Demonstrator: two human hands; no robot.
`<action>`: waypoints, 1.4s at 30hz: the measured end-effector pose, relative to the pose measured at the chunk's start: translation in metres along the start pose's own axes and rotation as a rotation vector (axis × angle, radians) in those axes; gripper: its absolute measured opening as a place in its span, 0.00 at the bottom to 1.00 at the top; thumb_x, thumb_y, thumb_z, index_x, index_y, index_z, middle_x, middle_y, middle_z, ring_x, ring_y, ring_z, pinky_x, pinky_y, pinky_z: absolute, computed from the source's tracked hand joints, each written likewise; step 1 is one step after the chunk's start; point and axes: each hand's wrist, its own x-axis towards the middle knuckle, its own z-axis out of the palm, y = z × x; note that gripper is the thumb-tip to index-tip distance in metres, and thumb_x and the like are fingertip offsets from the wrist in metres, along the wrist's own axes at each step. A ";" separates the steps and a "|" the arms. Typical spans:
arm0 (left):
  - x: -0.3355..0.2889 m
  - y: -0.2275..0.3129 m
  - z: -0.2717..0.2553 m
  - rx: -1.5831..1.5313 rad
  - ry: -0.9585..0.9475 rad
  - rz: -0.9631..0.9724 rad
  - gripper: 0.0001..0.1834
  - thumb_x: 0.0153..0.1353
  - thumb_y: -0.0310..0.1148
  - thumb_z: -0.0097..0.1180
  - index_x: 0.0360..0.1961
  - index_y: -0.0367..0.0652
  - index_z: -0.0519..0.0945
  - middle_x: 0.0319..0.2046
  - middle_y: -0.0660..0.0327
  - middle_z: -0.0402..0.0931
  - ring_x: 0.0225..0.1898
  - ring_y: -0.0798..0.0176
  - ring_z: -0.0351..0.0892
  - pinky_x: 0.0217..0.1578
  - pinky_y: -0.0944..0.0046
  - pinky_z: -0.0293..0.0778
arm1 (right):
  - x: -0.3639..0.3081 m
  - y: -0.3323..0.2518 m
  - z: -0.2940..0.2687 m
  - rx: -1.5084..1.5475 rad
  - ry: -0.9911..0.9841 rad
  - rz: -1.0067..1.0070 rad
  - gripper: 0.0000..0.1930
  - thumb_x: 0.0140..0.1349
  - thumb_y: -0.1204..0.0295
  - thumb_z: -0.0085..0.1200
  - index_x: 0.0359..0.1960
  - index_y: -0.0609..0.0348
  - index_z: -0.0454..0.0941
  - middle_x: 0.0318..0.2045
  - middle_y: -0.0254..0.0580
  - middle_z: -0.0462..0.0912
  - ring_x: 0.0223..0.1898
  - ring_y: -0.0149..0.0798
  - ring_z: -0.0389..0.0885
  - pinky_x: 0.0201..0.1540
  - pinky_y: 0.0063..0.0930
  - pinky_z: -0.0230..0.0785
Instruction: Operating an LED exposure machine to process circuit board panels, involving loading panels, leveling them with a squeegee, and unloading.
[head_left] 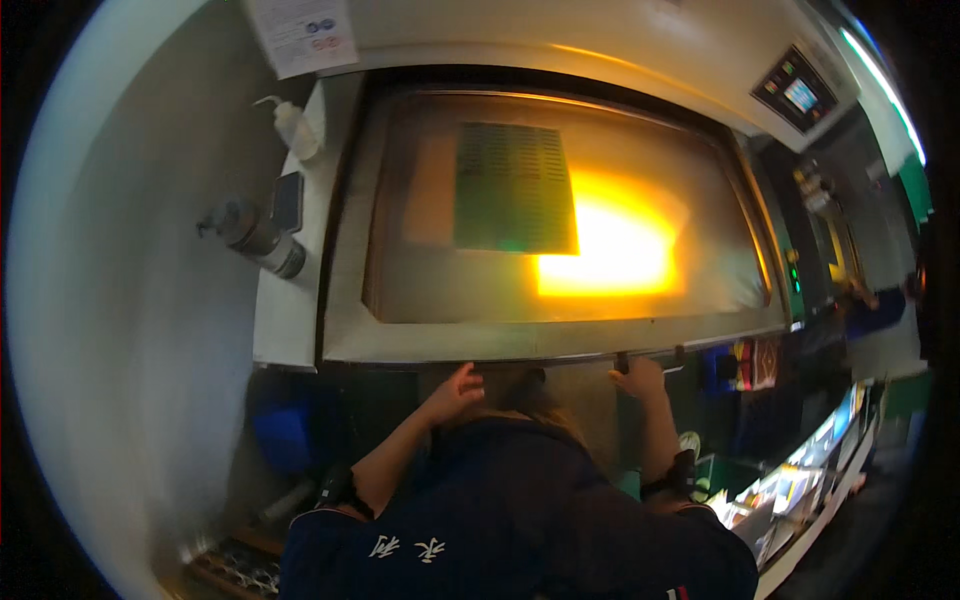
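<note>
A wide metal-framed machine bed [440, 341] with a see-through or glossy surface spreads out in front of me. On it lies a green rectangular panel [512, 188] with rows of small marks, like a circuit board panel. Bright yellow light [625, 250] glows to its right and below it. My right hand [642, 380] is closed round a dark handle [672, 368] at the bed's front edge. Just below that same edge, further left, my left hand [456, 397] is raised with its fingers apart and nothing in them. Whether it touches the edge I cannot tell.
A white side ledge [285, 335] on the left carries a white squeeze bottle [297, 130], a dark flat phone-like device [288, 203] and a grey pump bottle [255, 240]. A control panel [795, 90] is at the upper right. Another person's arm [872, 300] shows at the far right.
</note>
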 end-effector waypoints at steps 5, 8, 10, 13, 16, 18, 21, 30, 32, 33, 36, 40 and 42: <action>-0.008 0.071 -0.001 -0.575 0.294 0.494 0.54 0.54 0.42 0.68 0.73 0.45 0.44 0.71 0.58 0.51 0.71 0.55 0.51 0.68 0.50 0.50 | -0.080 -0.009 -0.129 0.044 0.497 -0.100 0.26 0.52 0.46 0.61 0.29 0.62 0.82 0.25 0.53 0.82 0.30 0.55 0.82 0.34 0.47 0.73; -0.022 0.175 -0.010 -0.628 0.462 0.881 0.60 0.46 0.49 0.73 0.72 0.47 0.46 0.72 0.58 0.48 0.71 0.53 0.49 0.67 0.45 0.51 | -0.095 -0.012 -0.181 0.225 0.462 -0.071 0.21 0.51 0.52 0.64 0.35 0.58 0.82 0.30 0.50 0.83 0.31 0.55 0.81 0.38 0.48 0.72; -0.026 0.211 -0.022 -0.645 0.466 0.953 0.61 0.45 0.52 0.73 0.72 0.47 0.46 0.72 0.57 0.47 0.72 0.53 0.49 0.67 0.44 0.50 | -0.095 -0.022 -0.184 0.263 1.297 -0.155 0.16 0.49 0.62 0.66 0.38 0.52 0.82 0.37 0.45 0.82 0.37 0.53 0.80 0.46 0.50 0.69; -0.019 0.241 -0.038 -0.675 0.480 1.087 0.62 0.43 0.58 0.72 0.72 0.47 0.47 0.72 0.56 0.46 0.72 0.52 0.49 0.67 0.42 0.50 | -0.088 -0.059 -0.149 0.473 1.280 -0.638 0.16 0.49 0.70 0.63 0.42 0.49 0.81 0.43 0.41 0.80 0.46 0.51 0.76 0.52 0.52 0.66; -0.025 0.260 -0.047 -0.704 0.494 1.132 0.62 0.44 0.61 0.70 0.72 0.46 0.48 0.72 0.56 0.48 0.71 0.50 0.50 0.68 0.41 0.49 | -0.038 -0.124 -0.130 0.601 0.699 -0.852 0.19 0.53 0.65 0.61 0.48 0.47 0.79 0.48 0.46 0.78 0.52 0.52 0.75 0.57 0.51 0.66; -0.021 0.281 -0.048 -0.711 0.526 1.176 0.60 0.46 0.64 0.66 0.71 0.42 0.50 0.70 0.53 0.53 0.70 0.49 0.53 0.68 0.40 0.48 | 0.041 -0.133 -0.075 0.442 0.637 -0.699 0.20 0.53 0.59 0.62 0.49 0.47 0.80 0.50 0.48 0.79 0.54 0.50 0.76 0.57 0.48 0.68; -0.025 0.300 -0.056 -0.629 0.495 1.144 0.60 0.48 0.66 0.63 0.71 0.40 0.50 0.70 0.52 0.52 0.70 0.49 0.52 0.69 0.41 0.47 | 0.145 -0.135 -0.037 0.230 0.608 -0.423 0.22 0.52 0.56 0.64 0.48 0.47 0.81 0.50 0.47 0.80 0.54 0.49 0.77 0.55 0.45 0.71; -0.047 0.334 -0.077 -0.571 0.690 0.998 0.64 0.47 0.73 0.57 0.69 0.31 0.49 0.70 0.45 0.51 0.70 0.46 0.53 0.68 0.45 0.51 | 0.294 -0.039 -0.054 0.297 0.198 0.092 0.23 0.50 0.55 0.65 0.47 0.48 0.81 0.48 0.46 0.81 0.52 0.47 0.79 0.53 0.44 0.72; -0.042 0.343 -0.085 -0.756 0.374 1.192 0.64 0.48 0.74 0.54 0.68 0.28 0.51 0.68 0.43 0.55 0.70 0.45 0.54 0.69 0.44 0.50 | 0.304 -0.028 -0.056 0.320 0.177 0.123 0.23 0.50 0.54 0.65 0.47 0.48 0.82 0.48 0.46 0.81 0.52 0.47 0.79 0.52 0.44 0.73; -0.042 0.346 -0.089 -0.758 0.368 1.193 0.64 0.48 0.74 0.54 0.68 0.28 0.51 0.68 0.43 0.55 0.70 0.45 0.54 0.69 0.44 0.50 | 0.304 -0.027 -0.058 0.332 0.168 0.124 0.23 0.49 0.54 0.65 0.47 0.48 0.82 0.48 0.45 0.82 0.52 0.47 0.79 0.52 0.43 0.73; -0.049 0.341 -0.106 -0.855 0.470 1.241 0.61 0.50 0.65 0.62 0.68 0.28 0.50 0.68 0.42 0.52 0.69 0.43 0.52 0.68 0.41 0.50 | 0.298 -0.017 -0.059 0.367 0.149 0.157 0.24 0.49 0.54 0.66 0.47 0.49 0.82 0.47 0.45 0.82 0.51 0.46 0.80 0.51 0.43 0.74; -0.026 0.363 -0.100 -0.950 0.570 1.271 0.61 0.50 0.63 0.62 0.69 0.28 0.48 0.70 0.41 0.47 0.71 0.40 0.45 0.69 0.36 0.41 | 0.284 -0.001 -0.050 0.445 0.120 0.242 0.24 0.48 0.53 0.66 0.46 0.49 0.82 0.47 0.45 0.83 0.51 0.46 0.81 0.50 0.42 0.74; -0.021 0.360 -0.111 -0.716 0.061 1.406 0.58 0.54 0.70 0.46 0.70 0.32 0.48 0.72 0.42 0.41 0.73 0.40 0.38 0.69 0.32 0.31 | 0.274 -0.009 -0.051 0.491 0.113 0.248 0.24 0.48 0.53 0.67 0.46 0.49 0.82 0.47 0.44 0.83 0.51 0.46 0.81 0.50 0.42 0.75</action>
